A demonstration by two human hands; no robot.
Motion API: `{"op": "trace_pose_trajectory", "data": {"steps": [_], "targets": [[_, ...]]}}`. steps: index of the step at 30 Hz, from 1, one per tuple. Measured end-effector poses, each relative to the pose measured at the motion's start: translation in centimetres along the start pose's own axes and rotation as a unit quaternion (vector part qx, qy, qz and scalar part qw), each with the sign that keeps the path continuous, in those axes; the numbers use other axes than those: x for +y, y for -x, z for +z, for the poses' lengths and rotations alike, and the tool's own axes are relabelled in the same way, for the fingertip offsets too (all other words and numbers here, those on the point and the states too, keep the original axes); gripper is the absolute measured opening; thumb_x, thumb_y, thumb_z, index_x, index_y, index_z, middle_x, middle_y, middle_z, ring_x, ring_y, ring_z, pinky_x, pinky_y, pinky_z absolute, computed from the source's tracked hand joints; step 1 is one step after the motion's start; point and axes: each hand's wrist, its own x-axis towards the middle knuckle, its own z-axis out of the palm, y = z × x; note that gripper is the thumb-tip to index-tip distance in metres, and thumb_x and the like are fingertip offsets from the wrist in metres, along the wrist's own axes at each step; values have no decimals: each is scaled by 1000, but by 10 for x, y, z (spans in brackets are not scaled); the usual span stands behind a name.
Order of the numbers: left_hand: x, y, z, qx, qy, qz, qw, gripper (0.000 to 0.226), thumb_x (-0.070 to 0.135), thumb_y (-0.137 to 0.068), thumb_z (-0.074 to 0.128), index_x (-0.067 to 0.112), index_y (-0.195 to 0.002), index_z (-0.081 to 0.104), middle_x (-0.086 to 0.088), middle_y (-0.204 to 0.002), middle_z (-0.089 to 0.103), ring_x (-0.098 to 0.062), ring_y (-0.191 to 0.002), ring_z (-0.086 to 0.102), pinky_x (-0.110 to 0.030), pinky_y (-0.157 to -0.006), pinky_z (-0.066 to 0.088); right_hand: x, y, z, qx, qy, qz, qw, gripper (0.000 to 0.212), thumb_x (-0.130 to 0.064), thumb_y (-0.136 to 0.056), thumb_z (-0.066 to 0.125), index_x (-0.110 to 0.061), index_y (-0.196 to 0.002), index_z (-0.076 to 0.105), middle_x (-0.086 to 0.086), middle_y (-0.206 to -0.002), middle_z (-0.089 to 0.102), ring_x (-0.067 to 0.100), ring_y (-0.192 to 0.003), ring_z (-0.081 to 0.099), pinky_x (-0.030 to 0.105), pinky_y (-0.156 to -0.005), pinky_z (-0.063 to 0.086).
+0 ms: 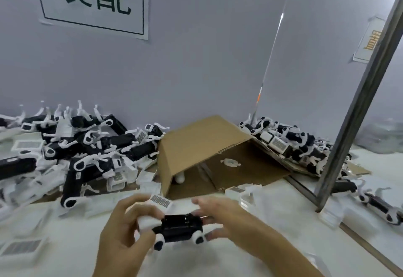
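Observation:
Low in the middle of the view, both my hands hold one small black plastic body (182,227) with white round ends, just above the white table (272,228). My left hand (124,231) grips a white part (146,222) at the body's left end, fingers curled round it. My right hand (222,220) holds the body's right end between thumb and fingers; it is blurred by motion. A white grille piece (161,200) with dark slots lies just behind my left hand.
A big heap of black-and-white parts (82,152) covers the table's left back. An open cardboard box (207,152) lies on its side in the middle. More parts (290,141) are piled at the right, beside a slanted metal frame post (353,111). White trays (21,248) lie at lower left.

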Motion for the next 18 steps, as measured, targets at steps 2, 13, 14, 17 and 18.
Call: {"op": "trace_pose_trajectory", "data": {"steps": [2, 13, 14, 17, 18], "targets": [[-2, 1, -7, 26, 41, -45, 998, 68, -26, -72, 63, 35, -103, 65, -15, -90, 73, -32, -73, 58, -30, -59, 48, 14, -1, 25, -16, 16, -11, 1000, 57, -67, -62, 83, -37, -110, 74, -3, -115, 73, 14, -99, 72, 33, -89, 59], [0, 1, -16, 247, 17, -116, 962, 52, 42, -65, 83, 14, -95, 52, 10, -81, 68, -5, -81, 70, -14, -67, 51, 42, 2, 70, 70, -133, -101, 984, 75, -48, -42, 94, -40, -113, 70, -7, -109, 75, 7, -100, 70, 18, -83, 53], [0, 3, -8, 266, 34, -138, 954, 57, 52, -67, 83, 12, -91, 50, 4, -82, 67, -7, -81, 70, -18, -72, 51, 42, 2, 71, 82, -151, -108, 979, 83, -49, -39, 95, -40, -117, 65, -11, -108, 75, 1, -99, 69, 16, -80, 53], [2, 10, 12, 218, 187, -208, 935, 72, 73, -64, 73, 8, -92, 57, -6, -98, 73, -14, -100, 72, -26, -91, 50, 40, 5, 70, 91, -153, -150, 972, 63, -55, -44, 90, -39, -103, 74, -10, -100, 76, 5, -94, 70, 14, -74, 54], [4, 12, 16, 177, 197, -222, 939, 72, 71, -63, 73, 9, -98, 61, -5, -105, 75, -13, -105, 71, -23, -90, 51, 40, 8, 71, 101, -146, -162, 971, 60, -57, -45, 88, -39, -100, 75, -7, -98, 76, 9, -93, 69, 18, -74, 54]]}}
